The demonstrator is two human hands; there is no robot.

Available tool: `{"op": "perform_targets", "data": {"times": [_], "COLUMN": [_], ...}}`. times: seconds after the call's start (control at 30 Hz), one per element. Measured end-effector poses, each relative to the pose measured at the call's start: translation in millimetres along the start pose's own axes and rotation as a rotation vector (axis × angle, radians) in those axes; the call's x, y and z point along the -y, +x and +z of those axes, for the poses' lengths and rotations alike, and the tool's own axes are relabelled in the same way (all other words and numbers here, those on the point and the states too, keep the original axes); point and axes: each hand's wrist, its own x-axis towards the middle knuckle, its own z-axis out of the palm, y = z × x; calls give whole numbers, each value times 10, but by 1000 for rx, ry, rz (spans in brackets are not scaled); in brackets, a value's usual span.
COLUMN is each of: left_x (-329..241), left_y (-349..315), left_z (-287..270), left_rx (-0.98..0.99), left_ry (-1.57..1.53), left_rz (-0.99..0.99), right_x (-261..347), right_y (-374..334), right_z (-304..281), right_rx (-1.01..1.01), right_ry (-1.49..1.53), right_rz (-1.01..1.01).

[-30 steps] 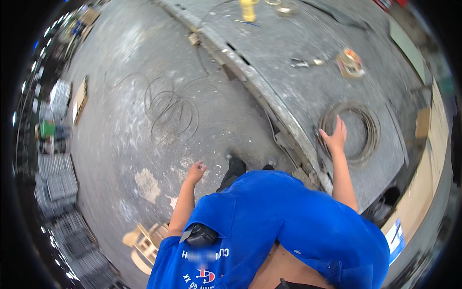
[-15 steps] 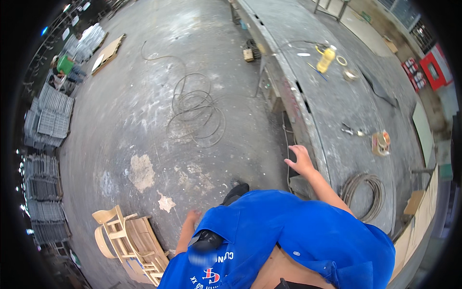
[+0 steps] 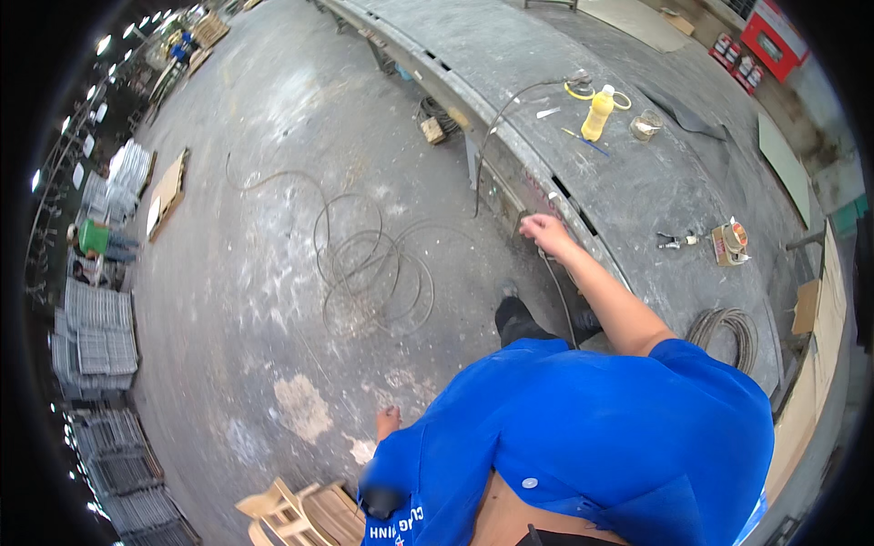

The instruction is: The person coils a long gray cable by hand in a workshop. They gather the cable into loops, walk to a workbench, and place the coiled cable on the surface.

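My right hand point(image 3: 544, 234) reaches forward over the near edge of a long grey workbench point(image 3: 628, 191). Its fingers are drawn together in a curl beside the bench's side, and whatever lies in them, if anything, is too small to make out. Just below that hand a thin cable point(image 3: 557, 289) hangs down toward the floor. Low on the left, my left hand point(image 3: 389, 421) hangs by my side above the floor, small and partly hidden by the blue shirt; its finger posture is unclear. No object shows in it.
On the bench are a yellow bottle point(image 3: 597, 115), a tape roll point(image 3: 622, 100), a pen point(image 3: 585, 140), a jar point(image 3: 645, 126), a metal tool point(image 3: 675, 241), a small box point(image 3: 729, 244) and coiled cable point(image 3: 726, 335). Loose hose point(image 3: 378, 264) loops across the floor. Wooden chairs point(image 3: 291, 512) stand lower left.
My view has shifted along the bench as I step forward. My right hand has gone from spread fingers to curled ones, further along the bench edge. The wooden chairs sit lower in view.
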Motion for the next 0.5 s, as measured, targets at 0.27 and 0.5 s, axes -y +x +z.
{"op": "perform_targets", "data": {"times": [0.27,0.5], "left_x": [-1084,-2012], "left_y": [558,674], "left_z": [64,-80], "left_rx": [128,-103], "left_ry": [164,109], "left_rz": [86,-118], "right_x": [75,-249], "right_y": [2947,4756], "right_z": [-982,-1696], "right_rx": [-424,-631], "right_ry": [974,1136], "right_rz": [206,272]}}
